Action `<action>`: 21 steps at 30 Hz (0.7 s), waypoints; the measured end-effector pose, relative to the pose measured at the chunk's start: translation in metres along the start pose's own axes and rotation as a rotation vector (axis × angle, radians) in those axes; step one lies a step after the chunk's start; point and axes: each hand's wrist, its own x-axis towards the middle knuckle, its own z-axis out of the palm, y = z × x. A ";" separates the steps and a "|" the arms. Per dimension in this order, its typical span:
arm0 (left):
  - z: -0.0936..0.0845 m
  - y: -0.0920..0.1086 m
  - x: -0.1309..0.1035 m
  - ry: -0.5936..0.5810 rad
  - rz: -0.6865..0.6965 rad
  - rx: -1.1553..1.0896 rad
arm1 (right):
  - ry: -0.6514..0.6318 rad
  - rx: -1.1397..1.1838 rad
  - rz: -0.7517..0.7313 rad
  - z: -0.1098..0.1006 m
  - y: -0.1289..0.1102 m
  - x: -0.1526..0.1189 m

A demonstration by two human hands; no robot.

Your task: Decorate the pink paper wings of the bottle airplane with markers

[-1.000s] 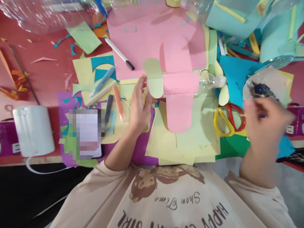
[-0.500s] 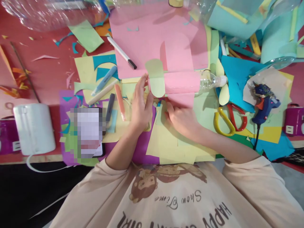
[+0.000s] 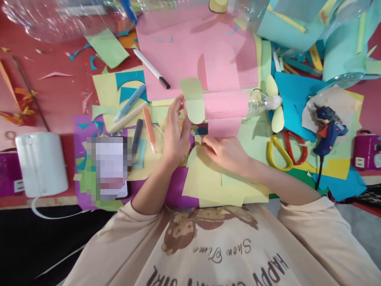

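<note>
A small clear bottle (image 3: pixel 258 104) wrapped in pink paper lies sideways, its white cap to the right between two pale petal-shaped pieces (image 3: pixel 278 120). Pink strips (image 3: pixel 223 67) stick out above and below it like wings. A pale green rounded strip (image 3: pixel 195 101) crosses its left end. My left hand (image 3: pixel 177 133) holds that left end between thumb and fingers. Just below the bottle is my right hand (image 3: pixel 222 153), fingers curled together near the lower pink strip; whatever its fingertips pinch is hidden.
Yellow- and red-handled scissors (image 3: pixel 287 151) and a blue glue gun (image 3: pixel 327 131) lie at right. Markers (image 3: pixel 149 129), a white pen (image 3: pixel 151 68), a phone (image 3: pixel 110 167) and a white case (image 3: pixel 41 163) are at left. Large clear bottles (image 3: pixel 65 20) line the back.
My right hand has drawn slightly left and down from the lower pink strip, its fingers more curled. The view has shifted a little; my left hand stays at the bottle's end.
</note>
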 end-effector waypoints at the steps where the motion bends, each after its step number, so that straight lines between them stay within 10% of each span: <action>1: 0.000 0.000 0.000 0.003 -0.001 -0.005 | 0.029 0.113 -0.010 -0.005 0.000 -0.002; 11: -0.001 0.010 -0.005 0.120 0.107 0.093 | 0.578 0.662 0.143 -0.060 0.053 -0.020; 21: -0.001 0.022 -0.003 0.039 0.332 0.281 | 0.543 0.602 0.246 -0.054 0.063 -0.013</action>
